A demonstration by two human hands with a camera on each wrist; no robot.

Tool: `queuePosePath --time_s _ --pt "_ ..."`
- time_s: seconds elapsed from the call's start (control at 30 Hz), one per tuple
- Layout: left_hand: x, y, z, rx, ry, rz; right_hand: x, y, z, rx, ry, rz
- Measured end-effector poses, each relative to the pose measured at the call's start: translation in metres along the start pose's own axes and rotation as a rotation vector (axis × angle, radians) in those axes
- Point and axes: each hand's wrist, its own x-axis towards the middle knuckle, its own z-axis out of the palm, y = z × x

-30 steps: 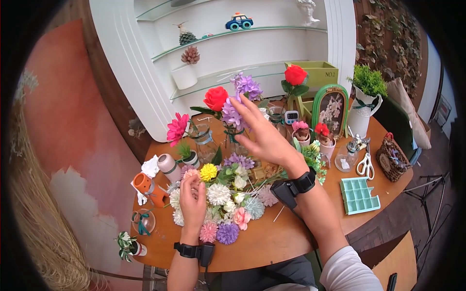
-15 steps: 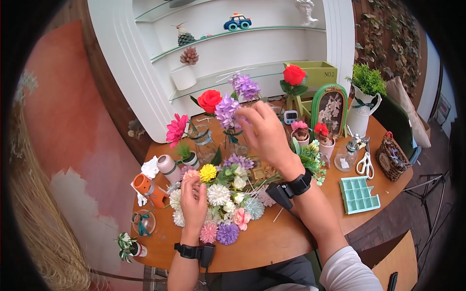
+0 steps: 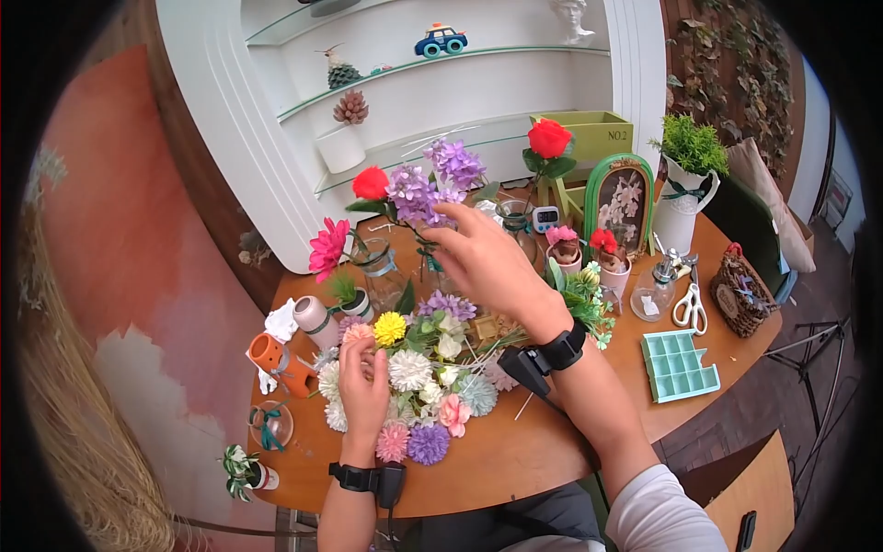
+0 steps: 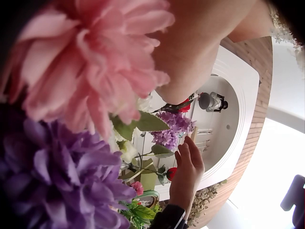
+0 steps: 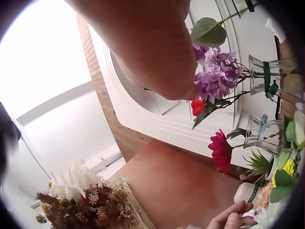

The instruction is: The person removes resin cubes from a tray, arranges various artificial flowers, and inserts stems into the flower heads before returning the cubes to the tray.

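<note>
My right hand (image 3: 487, 267) reaches over the table, its fingertips right at the purple flowers (image 3: 412, 195). In the left wrist view its fingers look fairly straight. Those purple flowers and a red rose (image 3: 371, 183) rise from a glass vase (image 5: 259, 76) tied with dark green ribbon; the hand partly hides it in the head view. My left hand (image 3: 365, 386) rests loosely curled beside the heap of artificial flowers, close to a peach flower (image 3: 357, 333) and a yellow flower (image 3: 389, 328). A pink flower (image 4: 86, 62) and a violet flower (image 4: 62, 176) fill the left wrist view's near side.
A second glass vase (image 3: 379, 267) holds a magenta flower (image 3: 329, 248). Another red rose (image 3: 550, 138) stands farther back. At the right are a green-framed picture (image 3: 621, 207), scissors (image 3: 690, 308), a mint compartment tray (image 3: 679, 366) and a wicker basket (image 3: 743, 294). An orange pot (image 3: 269, 352) lies left.
My right hand first drew its fingers in, then moved left against the purple flowers. The red rose and nearer purple flowers have shifted left. My left hand has stayed put.
</note>
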Motion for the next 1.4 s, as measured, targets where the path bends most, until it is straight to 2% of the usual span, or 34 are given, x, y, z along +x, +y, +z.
queuePosePath --time_s 0.03,0.1,0.13,0.2,0.23,0.3,0.4,0.5,0.63,0.7,0.83,0.9,0.93,1.0,1.13,1.27,1.33,1.37,1.4 --pt "0.0 0.0 0.0 -0.004 -0.002 -0.001 0.001 -0.001 -0.004 0.001 -0.001 0.0" --pt "0.0 -0.001 0.0 -0.009 0.002 -0.001 0.003 -0.002 -0.014 0.092 -0.293 0.221" --pt "0.0 -0.002 0.0 -0.015 0.006 -0.002 0.001 0.0 -0.016 0.094 -0.295 0.223" --pt "0.0 -0.001 0.0 -0.009 -0.001 0.0 -0.003 0.005 -0.02 0.025 -0.567 0.351" --pt "0.0 -0.001 0.0 -0.003 -0.006 0.004 -0.009 0.011 -0.019 0.026 -0.569 0.353" --pt "0.0 -0.001 -0.001 0.02 -0.029 0.002 -0.026 0.029 -0.005 -0.076 -0.759 0.402" --pt "0.0 -0.001 0.0 0.033 -0.059 0.001 -0.036 0.044 0.008 -0.109 -0.853 0.489" --pt "0.0 0.0 0.0 0.021 -0.07 0.004 -0.033 0.038 0.01 -0.053 -0.95 0.532" --pt "0.0 0.002 0.0 0.034 -0.085 0.004 -0.055 0.048 0.037 -0.144 -0.821 0.493" --pt "0.0 0.001 0.0 0.031 -0.085 0.004 -0.055 0.048 0.04 -0.134 -0.989 0.552" --pt "0.0 0.002 0.0 0.018 -0.082 -0.004 -0.064 0.057 0.046 -0.139 -0.984 0.509" --pt "0.0 0.003 -0.001 0.017 -0.078 -0.009 -0.062 0.059 0.045 -0.214 -0.796 0.502" --pt "0.0 0.003 -0.001 0.015 -0.076 -0.015 -0.058 0.058 0.042 -0.214 -0.797 0.5" --pt "0.0 0.004 0.0 0.009 -0.07 -0.01 -0.044 0.05 0.028 -0.286 -0.632 0.491" --pt "-0.001 0.001 -0.001 0.024 -0.074 -0.005 -0.028 0.036 -0.001 -0.306 -0.545 0.416" --pt "0.0 0.006 -0.001 -0.01 0.028 -0.041 -0.011 0.007 -0.019 -0.294 -0.55 0.306" --pt "0.001 0.022 -0.005 0.094 0.137 0.05 -0.013 -0.01 -0.01 -0.299 -0.586 0.237" --pt "0.002 0.024 -0.006 0.093 0.134 0.054 -0.01 -0.025 -0.012 -0.258 -0.636 0.207" --pt "0.002 0.026 -0.007 0.157 0.129 0.086 -0.013 -0.035 -0.007 -0.223 -0.573 0.128"
